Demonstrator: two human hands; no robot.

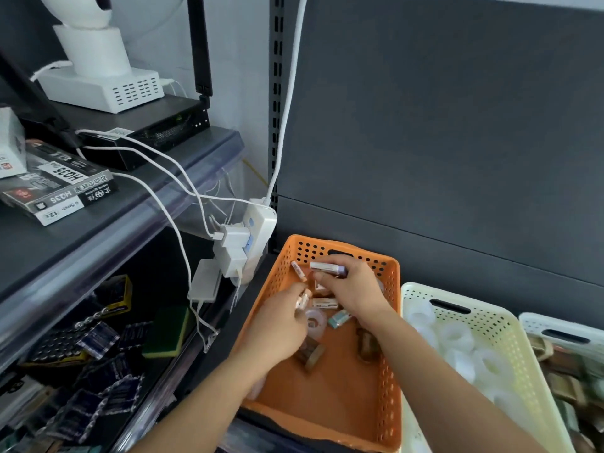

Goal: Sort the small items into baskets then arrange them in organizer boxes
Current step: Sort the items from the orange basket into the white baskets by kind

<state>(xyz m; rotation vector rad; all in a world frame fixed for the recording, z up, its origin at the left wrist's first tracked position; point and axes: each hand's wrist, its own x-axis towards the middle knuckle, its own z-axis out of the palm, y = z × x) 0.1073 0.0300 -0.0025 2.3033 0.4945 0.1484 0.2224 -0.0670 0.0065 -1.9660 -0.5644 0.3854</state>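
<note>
The right hand point(354, 291) gripped a purple-ended stick point(327, 268) and the left hand point(281, 318) pinched some slim tubes point(302, 300), both near the far edge of the orange basket point(390, 354). Sorting seemed under way. The next move probably called for carrying each handful to its matching basket.

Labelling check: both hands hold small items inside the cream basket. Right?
Not quite. The head view shows the left hand and right hand holding small items inside the orange basket, not the cream basket, which stands to its right.
</note>
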